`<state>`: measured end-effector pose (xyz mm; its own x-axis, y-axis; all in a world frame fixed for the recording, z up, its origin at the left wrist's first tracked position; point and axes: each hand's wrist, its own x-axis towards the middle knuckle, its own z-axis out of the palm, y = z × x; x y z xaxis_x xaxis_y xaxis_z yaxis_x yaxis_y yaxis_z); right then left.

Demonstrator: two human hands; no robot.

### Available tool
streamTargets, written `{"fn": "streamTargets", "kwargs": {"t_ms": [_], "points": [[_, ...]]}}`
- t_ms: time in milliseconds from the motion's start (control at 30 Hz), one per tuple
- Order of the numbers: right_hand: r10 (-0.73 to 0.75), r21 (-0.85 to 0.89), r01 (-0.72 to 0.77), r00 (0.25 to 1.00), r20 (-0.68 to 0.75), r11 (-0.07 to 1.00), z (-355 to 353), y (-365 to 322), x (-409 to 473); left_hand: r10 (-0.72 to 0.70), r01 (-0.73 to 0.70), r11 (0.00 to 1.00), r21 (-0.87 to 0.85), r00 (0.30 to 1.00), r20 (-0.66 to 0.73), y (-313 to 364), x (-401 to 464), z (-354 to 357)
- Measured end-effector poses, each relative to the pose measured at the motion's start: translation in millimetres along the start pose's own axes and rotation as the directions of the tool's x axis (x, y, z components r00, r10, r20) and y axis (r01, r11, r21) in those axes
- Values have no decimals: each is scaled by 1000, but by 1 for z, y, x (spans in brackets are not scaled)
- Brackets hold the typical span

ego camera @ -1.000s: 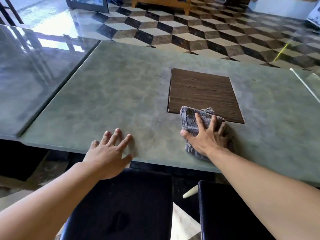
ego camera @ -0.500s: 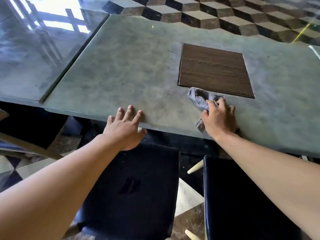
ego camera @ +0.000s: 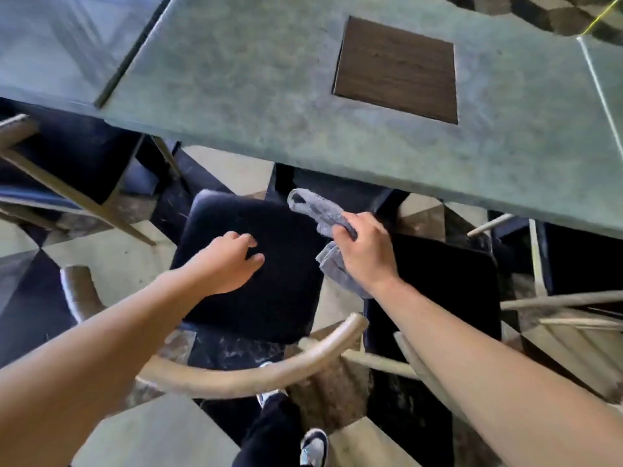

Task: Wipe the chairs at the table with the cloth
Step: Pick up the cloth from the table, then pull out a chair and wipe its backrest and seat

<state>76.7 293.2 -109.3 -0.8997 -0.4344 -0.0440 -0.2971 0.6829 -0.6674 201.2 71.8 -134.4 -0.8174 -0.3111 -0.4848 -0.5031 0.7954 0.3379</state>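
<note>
- We see the right hand (ego camera: 365, 251) gripping a grey cloth (ego camera: 323, 214), fingers curled round its middle so that one end sticks out toward the table and the other hangs down below the palm.
- We find the cloth held in the air, over the gap between two dark seats and just past the near edge of the green table (ego camera: 269, 96); whether it touches either seat we cannot tell.
- We see the left hand (ego camera: 226, 261) over the dark seat of the left chair (ego camera: 269, 298), fingers loosely bent and holding nothing (whether the fingertips actually rest on the cushion is unclear).
- We note the curved wooden backrest (ego camera: 253, 375) of that chair arcing below both forearms, close to the camera.
- We see the right chair (ego camera: 448, 291) with its dark seat just beside the first, partly under the right forearm.
- We note a brown wooden square (ego camera: 397, 67) lying flat on the tabletop, well apart from both hands.
- We see a patterned tile floor (ego camera: 141, 433) below, and a dark trouser leg with a shoe (ego camera: 315, 446) at the bottom edge.
- We note more chairs at the far left and far right, only partly in view.
</note>
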Motion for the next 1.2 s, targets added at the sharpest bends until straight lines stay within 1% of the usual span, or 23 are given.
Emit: {"fn": "streamTargets", "kwargs": {"t_ms": [67,100,167,233,300,367,433,500,567,700,834,934,1000,1034,1134,1200], "points": [[-15,9,14,997,74,1000,-3,5,-34,36,-35,999,-23,999,14,-8,-38,19],[-36,8,35,995,98,999,-3,9,-51,40,-40,999,1,999,28,-13,-56,29],[-97,-21,100,987,131,995,-2,19,-81,51,-56,994,92,997,54,-21,-86,47],[-130,-67,140,982,136,988,-1,29,-108,28,-41,983,178,997,75,-26,-112,63],[-156,-134,175,978,138,975,-1,35,-128,23,-37,964,265,998,54,-28,-128,75],[-207,-255,235,970,129,938,1,40,-144,40,-38,927,374,999,3,-25,-140,84],[-237,-373,258,966,100,891,6,44,-153,15,19,939,343,995,-95,-22,-145,89],[-263,-421,273,961,82,865,15,41,-157,-39,81,959,270,987,-156,-20,-144,90],[-273,-419,284,958,88,862,26,35,-157,-47,84,960,268,989,-142,-22,-141,91],[-247,-439,251,967,69,862,49,18,-161,-44,73,963,259,993,-113,-26,-134,93],[-246,-414,222,969,-6,883,77,-1,-178,-29,56,971,234,993,-118,-26,-134,93],[-268,-365,213,957,-108,906,91,-6,-188,-11,31,970,243,997,-82,-27,-131,92],[-345,-319,283,926,-156,905,92,-1,-186,14,-5,974,228,999,-37,-30,-129,92],[-400,-310,340,903,-157,888,89,3,-182,39,-37,974,222,999,-7,-31,-128,91],[-546,-323,488,830,-117,811,78,16,-169,99,-109,973,204,993,63,-30,-124,84],[-572,-340,516,816,-83,786,67,26,-157,118,-134,970,200,989,93,-30,-126,80]]}}
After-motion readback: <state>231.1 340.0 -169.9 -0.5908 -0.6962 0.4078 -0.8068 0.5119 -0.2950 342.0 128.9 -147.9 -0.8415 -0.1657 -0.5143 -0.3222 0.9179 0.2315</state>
